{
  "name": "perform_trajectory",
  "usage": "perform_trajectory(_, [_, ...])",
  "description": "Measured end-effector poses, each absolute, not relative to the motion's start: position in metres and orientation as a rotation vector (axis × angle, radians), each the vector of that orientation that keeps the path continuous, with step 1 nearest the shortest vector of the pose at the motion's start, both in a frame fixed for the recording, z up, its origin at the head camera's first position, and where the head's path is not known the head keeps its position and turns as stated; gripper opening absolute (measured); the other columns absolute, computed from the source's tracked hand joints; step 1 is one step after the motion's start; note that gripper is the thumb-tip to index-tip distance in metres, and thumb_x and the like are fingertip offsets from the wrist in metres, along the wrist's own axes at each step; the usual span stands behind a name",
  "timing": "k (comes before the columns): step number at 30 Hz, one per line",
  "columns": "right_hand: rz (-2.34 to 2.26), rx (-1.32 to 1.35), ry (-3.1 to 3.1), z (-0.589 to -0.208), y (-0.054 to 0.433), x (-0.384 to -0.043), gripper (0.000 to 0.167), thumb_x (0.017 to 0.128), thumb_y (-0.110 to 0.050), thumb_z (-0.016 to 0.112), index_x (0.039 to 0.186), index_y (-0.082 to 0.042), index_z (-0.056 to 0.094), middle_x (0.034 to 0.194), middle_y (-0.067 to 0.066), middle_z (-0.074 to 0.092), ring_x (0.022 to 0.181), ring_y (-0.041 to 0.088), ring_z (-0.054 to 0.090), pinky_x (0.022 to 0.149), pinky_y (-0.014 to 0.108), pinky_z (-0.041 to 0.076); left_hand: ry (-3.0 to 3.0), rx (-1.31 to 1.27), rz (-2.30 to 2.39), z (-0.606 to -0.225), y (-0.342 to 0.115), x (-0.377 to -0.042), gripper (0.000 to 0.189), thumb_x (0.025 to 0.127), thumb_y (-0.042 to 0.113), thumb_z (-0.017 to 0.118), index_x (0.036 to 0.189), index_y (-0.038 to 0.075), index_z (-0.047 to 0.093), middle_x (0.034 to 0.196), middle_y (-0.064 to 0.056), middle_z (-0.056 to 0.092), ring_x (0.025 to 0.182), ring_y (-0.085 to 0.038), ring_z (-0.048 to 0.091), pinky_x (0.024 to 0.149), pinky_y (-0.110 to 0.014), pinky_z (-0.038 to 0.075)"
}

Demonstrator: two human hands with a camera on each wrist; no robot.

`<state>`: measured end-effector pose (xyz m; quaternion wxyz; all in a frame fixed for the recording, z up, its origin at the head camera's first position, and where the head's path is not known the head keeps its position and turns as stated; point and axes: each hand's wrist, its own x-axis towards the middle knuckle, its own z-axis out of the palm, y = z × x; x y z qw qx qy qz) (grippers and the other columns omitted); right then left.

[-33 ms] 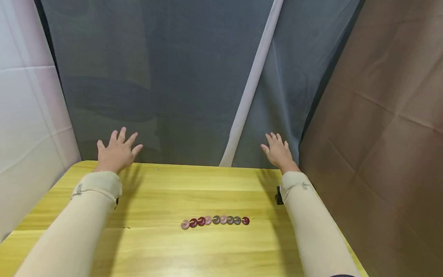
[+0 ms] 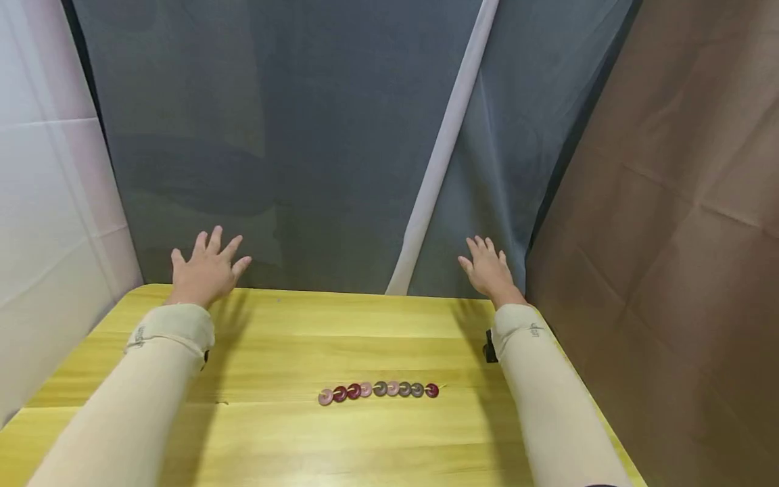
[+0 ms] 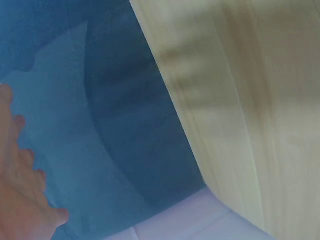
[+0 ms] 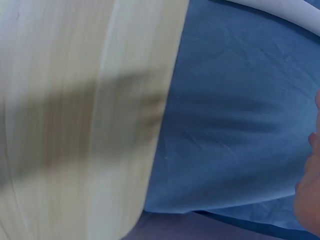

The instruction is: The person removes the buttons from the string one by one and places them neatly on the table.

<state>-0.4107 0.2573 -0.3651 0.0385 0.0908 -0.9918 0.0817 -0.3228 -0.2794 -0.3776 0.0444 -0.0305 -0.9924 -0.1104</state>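
Left hand point(image 2: 207, 270): released, fingers spread wide, held out past the far edge of the bench at centre left of the head view; in the left wrist view it shows at the lower left edge of the frame.
Right hand point(image 2: 490, 272): released, fingers extended, also past the far edge, right of centre in the head view; the right wrist view catches only part of it, at the right edge of the frame.
Row of discs point(image 2: 380, 388): nine small round pieces, pink, dark red and grey-brown, on the bench at lower centre of the head view, well apart from both hands; a thin yellowish strand sticks out at the row's right end.
Bench point(image 2: 274, 433): yellow wood-grained top across the lower part of the head view, with arm shadows on it.
Sleeves point(image 2: 122, 406): cream, reaching in from the lower left and lower right; a black piece point(image 2: 489, 347) sits beside the right cuff.
Cloths: grey point(image 2: 341, 135) behind, crossed by a slanting white strip point(image 2: 447, 135); white point(image 2: 55, 203) at left; brown point(image 2: 681, 237) at right.
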Motion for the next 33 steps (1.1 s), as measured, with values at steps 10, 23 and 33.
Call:
perform_trajectory(10, [0.338, 0.323, -3.031, -0.385, 0.249, -0.417, 0.064, 0.111, -0.042, 0.032, 0.163, -0.009, 0.013, 0.169, 0.016, 0.011, 0.155, 0.034, 0.001, 0.12, 0.06, 0.006, -3.061, -0.109, -0.377, -0.382, -0.278, -0.327, 0.076, 0.107, 0.059, 0.026, 0.163, 0.01, 0.012, 0.164, -0.029, -0.009, 0.148, -0.054, -0.006, 0.104, -0.081, -0.004])
perform_trajectory(23, [0.363, 0.385, -2.992, -0.37, 0.224, -0.422, 0.065, 0.111, -0.042, 0.033, 0.163, -0.009, 0.013, 0.169, 0.014, 0.009, 0.155, 0.033, 0.0, 0.121, 0.058, 0.006, -3.047, -0.118, -0.378, -0.376, -0.282, -0.326, 0.082, 0.104, 0.066, 0.022, 0.163, 0.012, 0.008, 0.165, -0.026, -0.011, 0.149, -0.052, -0.007, 0.105, -0.08, -0.006])
perform_trajectory(33, [0.369, 0.428, -2.991, -0.37, 0.215, -0.423, 0.066, 0.111, -0.043, 0.033, 0.163, -0.008, 0.013, 0.169, 0.014, 0.009, 0.156, 0.032, -0.001, 0.122, 0.057, 0.005, -3.055, -0.088, -0.371, -0.379, -0.288, -0.321, 0.082, 0.104, 0.065, 0.023, 0.163, 0.011, 0.008, 0.164, -0.027, -0.012, 0.148, -0.053, -0.007, 0.105, -0.08, -0.005])
